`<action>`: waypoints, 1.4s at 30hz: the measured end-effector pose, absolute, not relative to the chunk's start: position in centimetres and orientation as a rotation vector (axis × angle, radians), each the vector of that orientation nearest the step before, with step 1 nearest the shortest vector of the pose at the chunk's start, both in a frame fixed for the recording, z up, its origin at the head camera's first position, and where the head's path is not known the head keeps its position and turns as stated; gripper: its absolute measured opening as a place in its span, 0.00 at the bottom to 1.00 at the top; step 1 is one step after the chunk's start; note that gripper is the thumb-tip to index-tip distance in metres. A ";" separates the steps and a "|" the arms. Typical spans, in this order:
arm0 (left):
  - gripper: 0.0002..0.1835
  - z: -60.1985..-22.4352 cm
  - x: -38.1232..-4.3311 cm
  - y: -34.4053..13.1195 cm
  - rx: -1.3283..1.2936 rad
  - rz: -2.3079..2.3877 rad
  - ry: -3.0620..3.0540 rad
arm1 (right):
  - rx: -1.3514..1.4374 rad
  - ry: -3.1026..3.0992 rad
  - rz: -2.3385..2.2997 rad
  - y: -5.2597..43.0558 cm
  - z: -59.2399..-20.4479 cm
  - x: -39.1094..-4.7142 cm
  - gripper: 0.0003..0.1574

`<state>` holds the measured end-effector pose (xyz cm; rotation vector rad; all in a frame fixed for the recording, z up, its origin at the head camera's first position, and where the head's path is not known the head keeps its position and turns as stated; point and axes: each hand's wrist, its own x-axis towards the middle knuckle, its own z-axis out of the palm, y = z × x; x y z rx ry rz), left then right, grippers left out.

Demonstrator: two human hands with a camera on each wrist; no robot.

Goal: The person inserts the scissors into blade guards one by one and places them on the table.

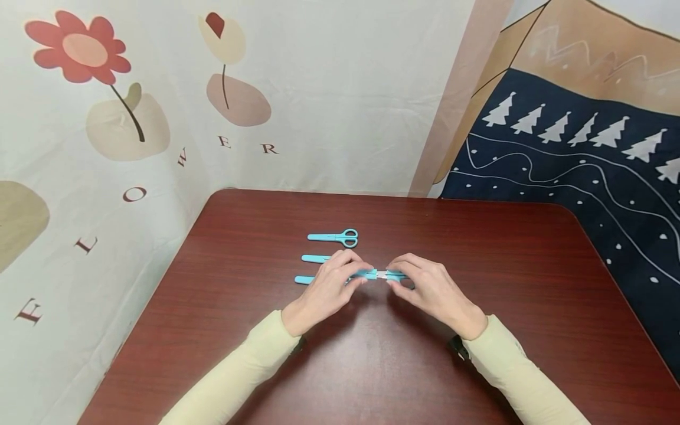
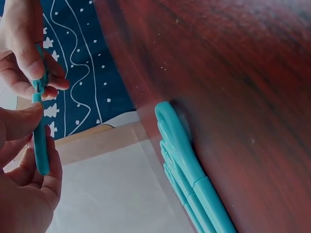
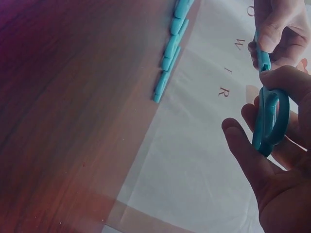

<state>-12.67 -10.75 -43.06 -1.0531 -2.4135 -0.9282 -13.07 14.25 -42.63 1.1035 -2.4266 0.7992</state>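
Above the table, my left hand [image 1: 330, 284] pinches a light-blue blade cover [image 2: 41, 150] between thumb and fingers. My right hand [image 1: 434, 288] grips the light-blue handles [image 3: 284, 119] of a pair of scissors. A short stretch of metal blade [image 1: 382, 274] shows between cover and handles; the rest of the blades sits inside the cover. Three more covered scissors lie in a row beyond and beside my left hand: the far scissors [image 1: 325, 237] in full view, the middle scissors [image 1: 314, 258] and the near scissors [image 1: 304, 280] partly hidden by that hand.
The reddish-brown table [image 1: 255, 230] has rounded far corners. Behind it hangs a pale cloth [image 1: 340, 118] with flowers and letters, and at the right a dark blue cloth [image 1: 563, 159] with white trees. Dark straps show at both wrists.
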 end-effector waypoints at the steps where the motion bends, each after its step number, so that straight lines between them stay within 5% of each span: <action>1: 0.13 -43.0 -12.7 -10.8 -1.054 -0.929 -2.419 | 1.101 -2.426 0.799 14.2 -42.6 -13.1 0.15; 42: 0.15 -42.9 -12.7 -11.4 -0.964 -1.107 -2.468 | 1.091 -2.451 0.800 14.0 -42.2 -13.5 0.16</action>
